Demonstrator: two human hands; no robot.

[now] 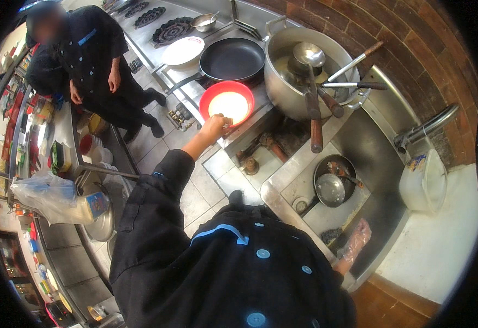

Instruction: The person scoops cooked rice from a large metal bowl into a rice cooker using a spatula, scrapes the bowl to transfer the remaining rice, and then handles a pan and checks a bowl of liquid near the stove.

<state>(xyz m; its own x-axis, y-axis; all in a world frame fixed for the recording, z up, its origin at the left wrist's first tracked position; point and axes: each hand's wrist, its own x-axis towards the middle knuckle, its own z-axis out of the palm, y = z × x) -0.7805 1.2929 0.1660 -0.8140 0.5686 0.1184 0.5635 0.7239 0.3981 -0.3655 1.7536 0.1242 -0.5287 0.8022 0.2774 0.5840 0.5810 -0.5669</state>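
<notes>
Here the left hand (215,125) is stretched forward and laid on the near rim of a red bowl (227,101), at about six o'clock on its circle. The fingers seem curled over that rim, so the grip is judged to be closed on the bowl, though the fingertips are small in the view and the pinch itself is not clearly shown. The bowl stands on the front edge of the steel cooktop (157,54), just beside a black frying pan (232,59) at its twelve o'clock and a large steel pot (282,90) at its three o'clock.

The bowl is judged to be light, stiff plastic with a smooth, possibly greasy rim. A pale filling is seen inside, so it is best taken at the rim with thumb over and fingers under, kept level, or steadied from below.

The right hand (353,243) is covered by a thin clear glove and rests low at the edge of the steel sink (381,164). Whether it is clenched or loose cannot be told, since the fingers are blurred and partly cut off by the sink wall.

The filling of the bowl is washed out by glare. The pot's contents are hidden behind ladles (308,54) and handles. A second person (94,60) in black stands at ten o'clock, hands at the hips.
</notes>
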